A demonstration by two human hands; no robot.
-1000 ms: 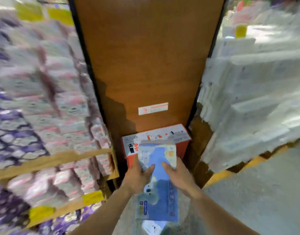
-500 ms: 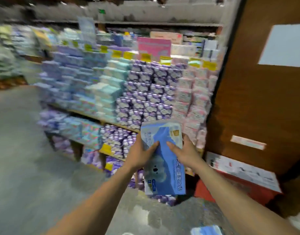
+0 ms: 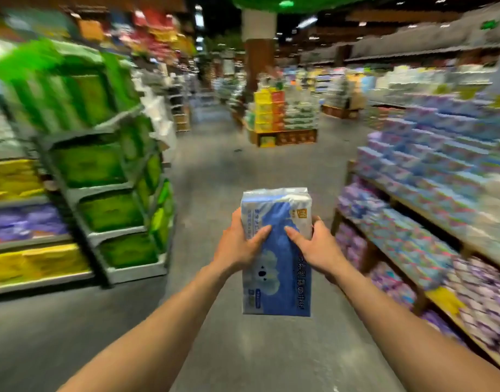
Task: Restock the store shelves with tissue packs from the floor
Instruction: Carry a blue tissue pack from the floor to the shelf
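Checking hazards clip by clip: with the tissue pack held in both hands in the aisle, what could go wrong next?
The left hand and right hand grip the tissue pack by its upper half only; the lower half hangs free and might slip. The green rack stands close on the left in a blurred view; a bump seems possible.

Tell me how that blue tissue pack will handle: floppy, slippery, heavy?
Probably soft yet shape-keeping: the blue tissue pack hangs straight though the left hand and right hand grip only its upper half. Its glossy film wrap looks slippery, so pinch both sides. Likely light: thumbs and fingers alone hold it out in front.
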